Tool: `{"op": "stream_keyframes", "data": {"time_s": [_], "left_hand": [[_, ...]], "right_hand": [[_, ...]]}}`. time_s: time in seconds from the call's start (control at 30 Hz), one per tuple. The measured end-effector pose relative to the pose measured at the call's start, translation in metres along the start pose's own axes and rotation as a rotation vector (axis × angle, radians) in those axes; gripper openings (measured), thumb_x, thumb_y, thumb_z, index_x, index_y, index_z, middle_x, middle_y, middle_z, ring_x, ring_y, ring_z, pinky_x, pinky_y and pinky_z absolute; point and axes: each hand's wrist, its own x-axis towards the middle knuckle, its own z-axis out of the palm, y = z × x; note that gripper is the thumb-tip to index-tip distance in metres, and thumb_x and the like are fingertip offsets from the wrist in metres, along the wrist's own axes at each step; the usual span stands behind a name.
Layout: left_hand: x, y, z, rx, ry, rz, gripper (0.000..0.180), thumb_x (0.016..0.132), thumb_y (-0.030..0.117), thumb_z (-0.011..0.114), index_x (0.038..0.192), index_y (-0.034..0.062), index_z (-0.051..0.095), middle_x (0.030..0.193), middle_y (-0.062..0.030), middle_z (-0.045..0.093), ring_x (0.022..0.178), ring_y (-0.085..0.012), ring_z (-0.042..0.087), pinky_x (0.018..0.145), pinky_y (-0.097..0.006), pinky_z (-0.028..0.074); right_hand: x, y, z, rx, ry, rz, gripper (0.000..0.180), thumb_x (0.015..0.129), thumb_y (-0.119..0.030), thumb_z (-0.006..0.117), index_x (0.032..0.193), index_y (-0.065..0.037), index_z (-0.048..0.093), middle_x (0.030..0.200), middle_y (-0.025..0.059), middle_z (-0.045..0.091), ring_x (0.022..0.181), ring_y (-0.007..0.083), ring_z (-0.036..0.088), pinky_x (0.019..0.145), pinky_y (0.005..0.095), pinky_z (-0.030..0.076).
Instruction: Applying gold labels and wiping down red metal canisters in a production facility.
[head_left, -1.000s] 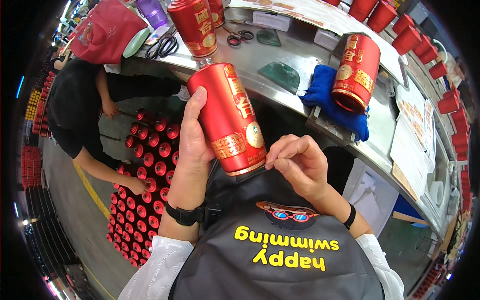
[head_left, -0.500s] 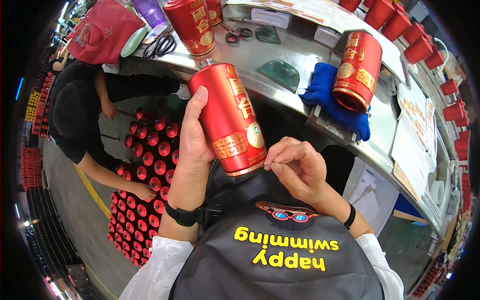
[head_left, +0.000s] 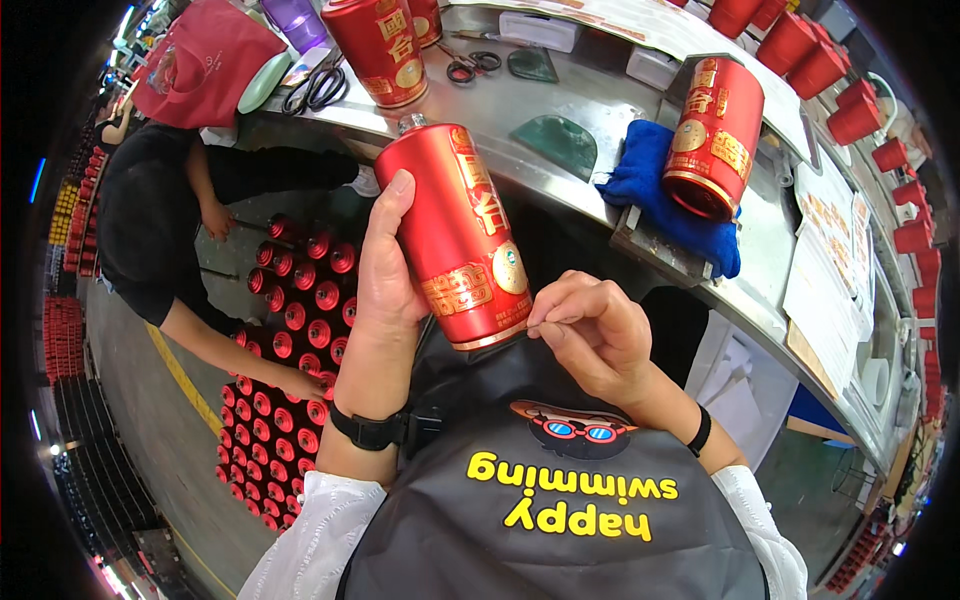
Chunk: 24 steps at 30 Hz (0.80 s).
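My left hand (head_left: 388, 265) is wrapped round a red bottle (head_left: 445, 215) with gold lettering and a gold band at its base. The bottle leans, its clear neck up toward the bench and its base over my dark apron (head_left: 560, 490). At the lower right edge of the base, my right hand (head_left: 590, 335) is closed in a pinch of thumb and forefinger. Whatever lies between those fingertips is too small to make out. A second red bottle (head_left: 712, 135) rests tilted on a blue cloth (head_left: 650, 190) at the bench edge.
Another red bottle (head_left: 380, 50) stands on the metal bench (head_left: 480, 110), near black scissors (head_left: 318, 88), smaller scissors (head_left: 472, 66) and a green scraper (head_left: 558, 142). Printed sheets (head_left: 825, 290) lie right. A crouching co-worker (head_left: 150, 220) reaches among several red-topped bottles (head_left: 290, 345) on the floor.
My hands and the held bottle stay almost in place. The co-worker's reaching hand has moved slightly right and down among the floor bottles. Red items on the far right line have shifted.
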Motion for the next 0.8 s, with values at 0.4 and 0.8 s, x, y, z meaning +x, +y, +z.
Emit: {"op": "stream_keyframes", "data": {"time_s": [0.4, 0.8], "left_hand": [[0.0019, -0.0059, -0.0055, -0.034, 0.043, -0.04, 0.048, 0.093, 0.036, 0.056, 0.121, -0.004, 0.051, 0.104, -0.0184, 0.065, 0.089, -0.0271, 0.067, 0.08, -0.04, 0.056], [0.0024, -0.0055, -0.0074, -0.021, 0.016, -0.033, 0.048, 0.093, 0.037, 0.056, 0.12, -0.0033, 0.051, 0.104, -0.0184, 0.064, 0.089, -0.0272, 0.067, 0.08, -0.041, 0.056]], "right_hand": [[0.0062, -0.0024, -0.0036, -0.187, -0.117, -0.214, 0.026, 0.073, 0.014, 0.064, 0.093, 0.001, 0.054, 0.088, 0.0159, 0.062, 0.071, 0.0287, 0.059, 0.064, 0.0338, 0.048], [0.0029, -0.0025, -0.0029, -0.136, -0.063, -0.17, 0.026, 0.073, 0.012, 0.067, 0.093, 0.0, 0.054, 0.089, 0.0152, 0.062, 0.071, 0.0273, 0.059, 0.064, 0.0341, 0.048]]}}
